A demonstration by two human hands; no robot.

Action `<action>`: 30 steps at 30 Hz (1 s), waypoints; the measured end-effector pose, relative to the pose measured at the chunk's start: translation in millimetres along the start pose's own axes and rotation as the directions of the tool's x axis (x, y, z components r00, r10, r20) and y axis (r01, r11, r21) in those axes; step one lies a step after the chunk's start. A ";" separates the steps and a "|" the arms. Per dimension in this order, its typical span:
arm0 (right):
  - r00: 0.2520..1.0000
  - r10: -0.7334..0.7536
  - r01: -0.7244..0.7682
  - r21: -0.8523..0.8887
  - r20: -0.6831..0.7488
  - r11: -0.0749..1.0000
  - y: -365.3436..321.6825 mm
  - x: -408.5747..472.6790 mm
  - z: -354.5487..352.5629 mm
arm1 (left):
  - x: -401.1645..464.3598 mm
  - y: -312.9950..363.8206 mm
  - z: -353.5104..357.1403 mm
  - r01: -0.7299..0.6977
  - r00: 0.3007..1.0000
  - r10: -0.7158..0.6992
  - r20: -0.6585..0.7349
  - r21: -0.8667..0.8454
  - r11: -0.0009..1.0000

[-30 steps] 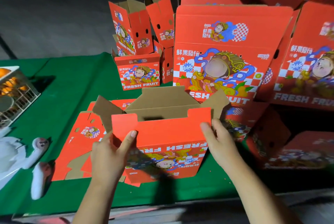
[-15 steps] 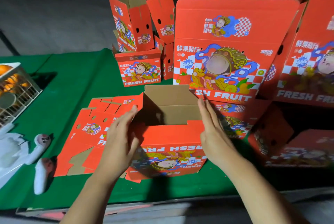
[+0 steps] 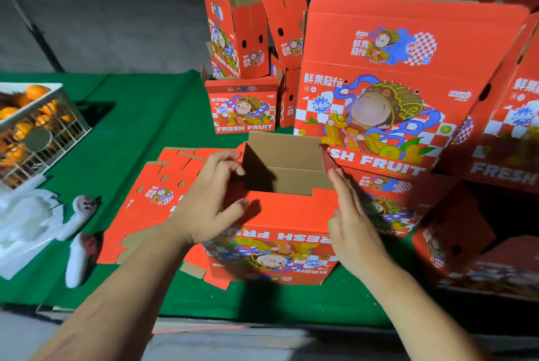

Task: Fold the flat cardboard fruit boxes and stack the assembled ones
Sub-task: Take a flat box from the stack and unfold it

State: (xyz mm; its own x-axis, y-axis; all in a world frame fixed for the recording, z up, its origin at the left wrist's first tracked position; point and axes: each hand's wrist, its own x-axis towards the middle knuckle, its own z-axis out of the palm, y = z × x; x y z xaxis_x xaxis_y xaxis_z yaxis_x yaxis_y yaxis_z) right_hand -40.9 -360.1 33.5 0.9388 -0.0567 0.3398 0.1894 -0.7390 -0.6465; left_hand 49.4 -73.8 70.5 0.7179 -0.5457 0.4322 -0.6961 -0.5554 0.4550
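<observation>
Fig.: half-folded fruit box (image 3: 277, 232) upright on green table (image 3: 140, 127), open top up, held between both hands.

L hand (image 3: 210, 209) curls fingers over the box's L top flap, thumb on the red front panel; R hand (image 3: 350, 223) lies flat, fingers straight, pressed vs. the R wall. Flat blanks (image 3: 151, 200) lie just L of the box, partly under it. Box's far R flap is hard to read vs. the big assembled boxes (image 3: 393, 83) behind; those are cut off at frame edge.
</observation>
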 end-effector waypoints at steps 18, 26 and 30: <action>0.998 0.062 -0.058 -0.206 0.016 0.977 -9.9 9.4 5.1 | 39.2 -24.1 21.0 0.292 0.952 -0.306 -0.005 0.323 0.900; 0.961 0.278 -0.276 -0.089 0.009 0.957 -31.7 54.8 10.4 | 17.2 -39.8 14.0 0.360 0.930 -0.366 0.029 -0.262 0.895; 0.870 0.456 -0.377 -0.346 0.185 0.859 -25.2 50.8 12.5 | 18.5 -28.2 14.3 0.433 0.882 -0.439 0.170 0.071 0.899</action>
State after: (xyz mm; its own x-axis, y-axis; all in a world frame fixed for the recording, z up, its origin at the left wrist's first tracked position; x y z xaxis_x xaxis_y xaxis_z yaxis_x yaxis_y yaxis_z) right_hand 5.6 -336.0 58.5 0.9567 -0.2625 -0.1256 -0.2908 -0.8456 -0.4476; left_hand 82.2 -77.2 54.6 0.9374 -0.3446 0.0496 -0.3153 -0.7801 0.5403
